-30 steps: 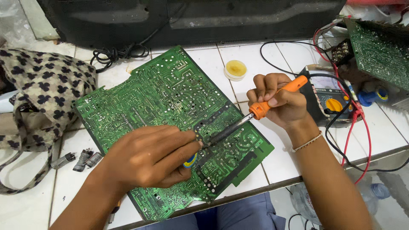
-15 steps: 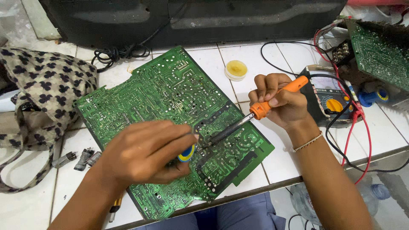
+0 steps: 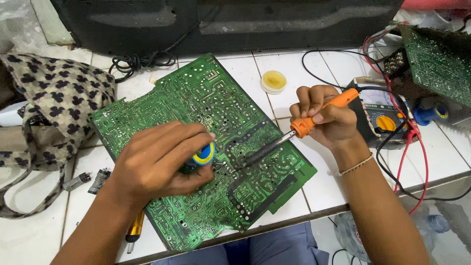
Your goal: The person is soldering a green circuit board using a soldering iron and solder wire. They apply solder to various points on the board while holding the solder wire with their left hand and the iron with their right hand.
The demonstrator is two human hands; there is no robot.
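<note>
Two hands over one big green printed circuit board (image 3: 196, 147), which lies solder-side up on the white tiled worktop (image 3: 441, 152). Right hand (image 3: 326, 120) is closed around the orange handle of a soldering iron (image 3: 294, 132), its dark tip down on the board near the middle. Left hand (image 3: 159, 159) is curled tight on a small blue-and-yellow tool (image 3: 203, 154), its end set just beside the iron's tip. What sort of tool it is, I can't tell; the fingers hide most of it.

How far along? By my reading, work on this one joint is under way: iron and tool both meet at the same spot, and nothing has been lifted off the board. The rest of the board shows no sign either way.

Against half a second ago, the left hand has turned so more of the blue-and-yellow end shows; iron and board sit where they were. Off to the right, a multimeter (image 3: 380, 118) with red leads, and a round yellow tin (image 3: 273, 81) beyond the board.
</note>
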